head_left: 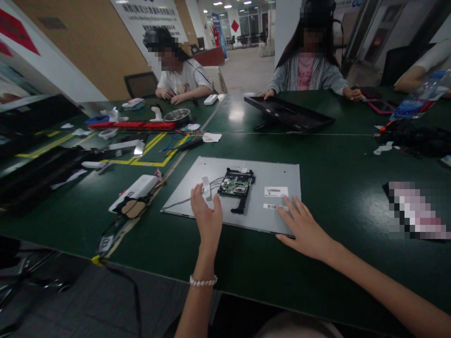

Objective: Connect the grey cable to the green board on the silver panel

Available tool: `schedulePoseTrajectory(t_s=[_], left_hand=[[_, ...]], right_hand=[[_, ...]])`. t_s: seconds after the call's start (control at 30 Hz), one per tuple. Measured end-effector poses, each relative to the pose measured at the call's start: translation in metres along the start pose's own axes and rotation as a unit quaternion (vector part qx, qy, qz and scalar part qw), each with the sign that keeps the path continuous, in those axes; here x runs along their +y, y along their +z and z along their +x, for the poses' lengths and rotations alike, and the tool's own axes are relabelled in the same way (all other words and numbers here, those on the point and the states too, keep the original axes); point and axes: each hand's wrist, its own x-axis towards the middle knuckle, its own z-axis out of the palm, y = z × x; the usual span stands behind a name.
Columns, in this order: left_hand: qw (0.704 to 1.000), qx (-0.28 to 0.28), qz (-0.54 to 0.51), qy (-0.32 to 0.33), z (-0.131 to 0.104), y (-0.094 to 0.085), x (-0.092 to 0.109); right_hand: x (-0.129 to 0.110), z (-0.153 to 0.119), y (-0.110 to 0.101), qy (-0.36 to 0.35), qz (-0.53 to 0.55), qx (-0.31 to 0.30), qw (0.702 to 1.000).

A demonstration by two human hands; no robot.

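A grey metal display panel (183, 191) lies flat on the green table, its labelled back facing up. Near its middle sits a black plastic bracket (243, 202) around a green circuit board (235, 186). Thin cables (183, 202) run from the board toward the panel's left side, partly under a strip of tape (206, 186). My left hand (207, 213) is over the panel's front left part by the tape, thumb and fingers apart, nothing seen in it. My right hand (302, 227) spreads its fingers over the front right corner, beside two white labels (276, 191), fingertips at the lower one.
A white power bank (136, 192) with a cable stands left of the panel. Wires (186, 141) and a red strip (132, 125) lie farther back. Across the table, one person's hand holds a black monitor casing (292, 115). A phone (416, 211) and water bottle (417, 101) are at right.
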Motion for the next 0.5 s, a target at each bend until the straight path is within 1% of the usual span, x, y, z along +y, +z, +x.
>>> schedulePoseTrajectory(t_s=[0.13,0.27,0.5], left_hand=[[1.0,-0.005,0.004,0.001,0.0,0.0,-0.001],[1.0,-0.015,0.004,0.004,-0.001,0.001,-0.003],[1.0,-0.013,0.007,0.022,-0.002,0.003,-0.005]], right_hand=[[-0.012,0.016,-0.004,0.002,0.006,-0.01,1.0],[-0.02,0.032,-0.002,-0.001,0.007,-0.011,1.0],[-0.034,0.053,0.003,-0.031,0.009,0.0,0.999]])
